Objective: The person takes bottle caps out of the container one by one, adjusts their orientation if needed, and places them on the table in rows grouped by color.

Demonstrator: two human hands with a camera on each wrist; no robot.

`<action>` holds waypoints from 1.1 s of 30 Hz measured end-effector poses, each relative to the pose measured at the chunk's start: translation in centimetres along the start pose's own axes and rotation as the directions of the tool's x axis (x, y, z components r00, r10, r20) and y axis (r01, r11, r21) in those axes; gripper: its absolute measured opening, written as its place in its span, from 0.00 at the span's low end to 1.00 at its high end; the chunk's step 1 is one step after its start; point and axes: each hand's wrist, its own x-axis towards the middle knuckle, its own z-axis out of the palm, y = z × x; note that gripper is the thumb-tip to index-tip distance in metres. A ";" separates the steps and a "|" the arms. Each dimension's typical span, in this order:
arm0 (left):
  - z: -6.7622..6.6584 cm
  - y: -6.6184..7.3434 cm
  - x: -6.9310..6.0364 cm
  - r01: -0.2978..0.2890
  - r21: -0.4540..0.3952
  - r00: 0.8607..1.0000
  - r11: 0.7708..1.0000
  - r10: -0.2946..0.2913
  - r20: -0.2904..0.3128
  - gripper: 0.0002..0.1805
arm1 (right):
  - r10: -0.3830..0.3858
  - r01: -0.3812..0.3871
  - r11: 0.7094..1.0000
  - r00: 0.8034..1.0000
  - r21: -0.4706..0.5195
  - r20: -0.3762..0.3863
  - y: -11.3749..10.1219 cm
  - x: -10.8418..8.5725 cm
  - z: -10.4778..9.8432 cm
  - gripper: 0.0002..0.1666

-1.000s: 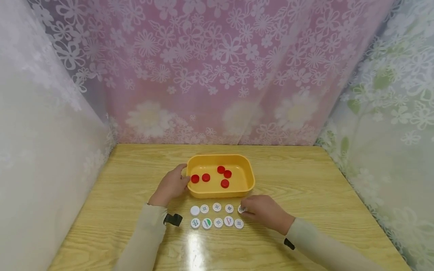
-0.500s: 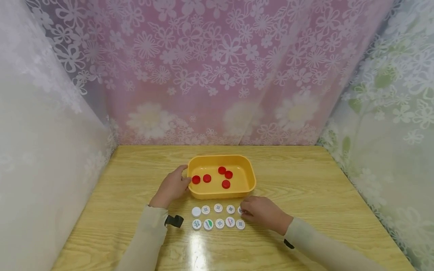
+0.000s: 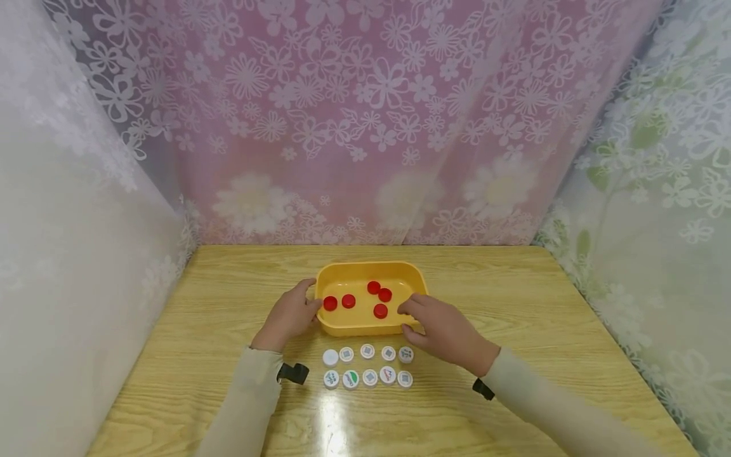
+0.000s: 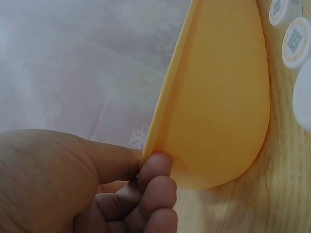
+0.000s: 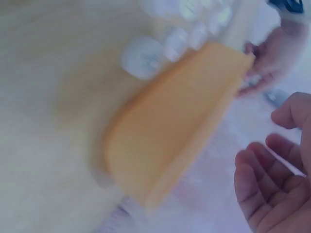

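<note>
A yellow plastic basin [image 3: 356, 331] stands on the table, with several red bottle caps [image 3: 380, 311] lying loose inside. My left hand [image 3: 290, 315] pinches the basin's left rim between thumb and fingers, which the left wrist view shows closely. Over the front right corner hovers my right hand [image 3: 448, 330], fingers loosely bent and thumb apart; the right wrist view shows nothing between them. In front of the basin lie white bottle caps [image 3: 370, 377] in two rows, some with square codes and some with coloured prints. The cap [image 3: 406, 354] at the right end of the back row lies uncovered.
The wooden table [image 3: 240, 273] reaches back to a pink flowered curtain [image 3: 365, 127]. Pale curtains hang along the left and right sides. Black camera straps [image 3: 293, 373] sit at the cuffs.
My right hand has let go of the cap at the right end of the back row and risen forward over the basin's corner. The left hand stays at the rim.
</note>
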 end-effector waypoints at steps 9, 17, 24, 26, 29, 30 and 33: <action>0.0 0.1 -0.3 0.011 -0.012 1.000 1.000 -0.011 0.006 0.34 | 0.204 -0.204 0.979 0.972 -0.014 0.118 1.2 6.1 -1.4 0.25; 0.0 0.1 -0.1 0.010 -0.022 1.000 1.000 -0.010 0.000 0.34 | 0.354 -0.336 0.934 0.815 -0.124 0.458 2.2 11.6 0.9 0.25; -0.2 0.3 -0.2 0.014 -0.013 1.000 1.000 -0.014 -0.010 0.34 | 0.410 -0.336 0.912 0.727 -0.236 0.550 4.3 14.5 4.0 0.17; -0.2 0.4 -0.2 0.006 -0.014 1.000 1.000 -0.007 -0.010 0.34 | 0.422 -0.347 0.906 0.704 -0.242 0.571 4.6 15.0 4.3 0.16; -0.1 0.4 -0.1 -0.007 -0.009 1.000 1.000 0.007 -0.009 0.34 | 0.442 -0.374 0.895 0.672 -0.243 0.594 4.8 15.6 4.8 0.16; 0.0 0.4 -0.1 -0.008 -0.005 1.000 1.000 0.008 -0.010 0.34 | 0.449 -0.383 0.891 0.659 -0.245 0.603 4.9 15.7 5.0 0.15; -0.1 0.3 -0.1 -0.003 0.010 1.000 1.000 0.003 -0.020 0.34 | 0.452 -0.387 0.888 0.645 -0.247 0.616 5.2 16.1 5.8 0.13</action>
